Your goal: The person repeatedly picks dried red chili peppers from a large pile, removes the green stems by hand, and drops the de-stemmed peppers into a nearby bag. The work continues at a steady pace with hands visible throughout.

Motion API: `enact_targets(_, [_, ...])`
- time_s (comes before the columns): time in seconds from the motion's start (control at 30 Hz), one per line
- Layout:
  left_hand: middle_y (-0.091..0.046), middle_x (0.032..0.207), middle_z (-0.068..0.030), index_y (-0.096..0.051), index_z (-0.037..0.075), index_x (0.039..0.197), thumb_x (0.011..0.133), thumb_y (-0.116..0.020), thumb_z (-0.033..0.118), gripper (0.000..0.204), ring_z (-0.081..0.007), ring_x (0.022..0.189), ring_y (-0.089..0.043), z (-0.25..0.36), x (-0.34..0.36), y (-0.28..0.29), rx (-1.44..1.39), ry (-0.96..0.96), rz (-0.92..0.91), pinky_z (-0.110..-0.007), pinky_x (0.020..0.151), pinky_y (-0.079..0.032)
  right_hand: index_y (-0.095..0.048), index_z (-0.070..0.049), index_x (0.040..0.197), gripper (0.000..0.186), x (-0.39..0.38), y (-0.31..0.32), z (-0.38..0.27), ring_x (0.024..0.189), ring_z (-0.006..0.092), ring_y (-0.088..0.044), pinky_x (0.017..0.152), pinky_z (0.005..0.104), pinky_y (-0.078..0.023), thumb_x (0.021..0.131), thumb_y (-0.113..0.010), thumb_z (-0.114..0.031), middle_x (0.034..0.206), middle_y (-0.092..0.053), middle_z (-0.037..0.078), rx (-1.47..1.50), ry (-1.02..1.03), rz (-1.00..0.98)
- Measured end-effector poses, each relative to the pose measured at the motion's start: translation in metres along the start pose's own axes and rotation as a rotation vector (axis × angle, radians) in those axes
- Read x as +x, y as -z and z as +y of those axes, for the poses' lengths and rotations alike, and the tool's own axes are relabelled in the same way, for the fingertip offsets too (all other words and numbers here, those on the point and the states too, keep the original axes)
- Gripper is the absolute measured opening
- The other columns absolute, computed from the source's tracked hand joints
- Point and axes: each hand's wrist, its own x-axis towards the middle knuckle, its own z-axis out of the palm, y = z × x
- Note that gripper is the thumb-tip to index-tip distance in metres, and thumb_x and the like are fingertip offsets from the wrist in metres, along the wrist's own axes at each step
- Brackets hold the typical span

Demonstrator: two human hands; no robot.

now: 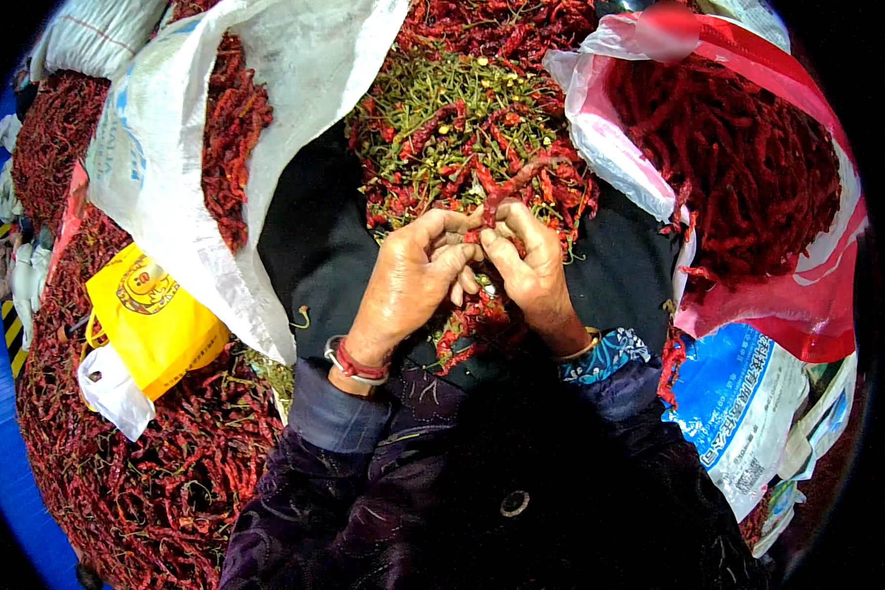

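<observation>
Both hands meet over my lap in the middle of the view. A long, wrinkled dried red chili (506, 189) is pinched in my right hand (533, 273), its tip pointing up and to the right. My left hand (413, 278) has its fingertips closed at the chili's near end, touching the right fingers. What exactly lies between the left fingertips is partly hidden. Just beyond the hands is a heap of green chili stems (452, 93) mixed with red chilies. More red pieces and stems lie on my lap below the hands.
At left stands an open white woven sack (157, 128) with red chilies in it. An open red-and-white sack (826, 295) full of dried chilies is at right. A yellow bag (182, 334) lies on the chili pile (157, 492); a blue-and-white printed sack (728, 383) is at lower right.
</observation>
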Motion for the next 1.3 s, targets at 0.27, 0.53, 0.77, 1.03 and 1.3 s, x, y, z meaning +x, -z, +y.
enact_targets(0.27, [-0.062,0.075,-0.0063,-0.057,-0.004,0.097,0.087,-0.057,0.007,0.015,-0.0086,0.056,-0.056,-0.010,0.005,0.008,-0.082,0.134,0.085,-0.020,0.048,-0.044,-0.049,0.001,0.091,0.006,0.011,-0.004,-0.009,0.059,0.0054,-0.045,0.053,0.0240,-0.040,0.086,-0.049,-0.003,0.062,-0.050,0.002,-0.221,0.003,0.034])
enact_targets(0.53, [-0.062,0.076,-0.0059,-0.059,-0.004,0.095,0.086,-0.054,0.003,0.012,-0.0120,0.062,-0.059,-0.009,-0.003,0.015,-0.336,0.128,-0.004,-0.024,0.057,-0.048,-0.053,-0.002,0.091,0.009,0.009,-0.014,-0.027,0.050,0.0131,-0.053,0.048,0.0283,-0.042,0.083,-0.048,-0.004,0.057,-0.053,0.006,-0.409,0.024,0.069])
enact_targets(0.77, [-0.059,0.072,-0.0038,-0.059,-0.002,0.084,0.083,-0.053,0.002,0.007,-0.0112,0.061,-0.057,-0.023,-0.005,0.018,-0.107,-0.204,0.164,-0.023,0.056,-0.044,-0.053,-0.002,0.090,0.012,0.039,-0.065,-0.057,0.048,0.0131,-0.046,0.049,0.0233,-0.040,0.081,-0.045,-0.002,0.061,-0.050,0.003,-0.080,0.401,0.011])
enact_targets(1.03, [-0.058,0.069,-0.0179,-0.060,0.000,0.085,0.077,-0.057,0.004,0.010,-0.0311,0.061,-0.059,-0.030,-0.010,0.032,0.388,-0.341,0.162,-0.037,0.057,-0.047,-0.041,0.005,0.124,0.041,0.119,-0.110,-0.072,0.047,0.0015,-0.030,0.041,0.0197,-0.022,0.088,-0.048,-0.013,0.056,-0.033,-0.007,0.020,-0.193,-0.377])
enact_targets(1.3, [-0.059,0.076,-0.0147,-0.059,-0.002,0.087,0.079,-0.056,0.001,0.009,-0.0251,0.067,-0.060,-0.010,0.030,0.056,0.703,-0.461,0.509,-0.032,0.063,-0.047,-0.054,0.005,0.109,0.027,0.078,-0.015,-0.037,0.040,0.0038,-0.031,0.035,0.0183,-0.025,0.088,-0.045,-0.009,0.053,-0.040,-0.002,0.866,-0.328,-0.231])
